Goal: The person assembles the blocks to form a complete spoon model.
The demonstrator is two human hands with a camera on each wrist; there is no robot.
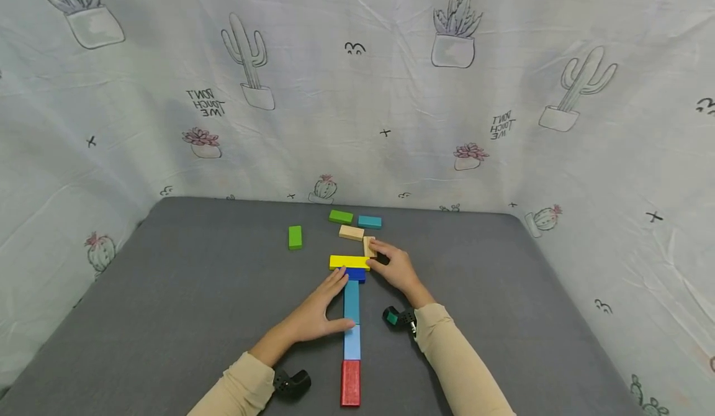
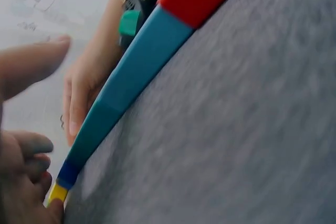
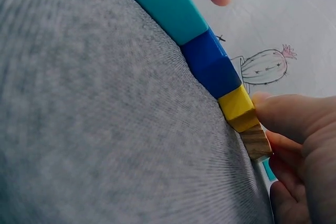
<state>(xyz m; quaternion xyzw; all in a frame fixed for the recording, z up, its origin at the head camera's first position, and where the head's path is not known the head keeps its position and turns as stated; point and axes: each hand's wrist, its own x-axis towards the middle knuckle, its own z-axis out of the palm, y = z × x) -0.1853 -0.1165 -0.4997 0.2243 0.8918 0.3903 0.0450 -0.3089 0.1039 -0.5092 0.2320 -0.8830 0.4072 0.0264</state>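
Note:
A line of blocks runs away from me: a red block, a light blue block, a teal-blue block, then a dark blue block. A yellow block lies crosswise at the far end. My left hand spreads along the line's left side, its fingertips by the dark blue and yellow blocks. My right hand grips a plain wooden block beside the yellow block's right end. In the right wrist view, its thumb touches the yellow block; part of the wooden block hides behind the fingers.
Beyond the line lie another wooden block, a teal block and a green block. A second green block stands off to the left. The grey table ends at a printed cloth.

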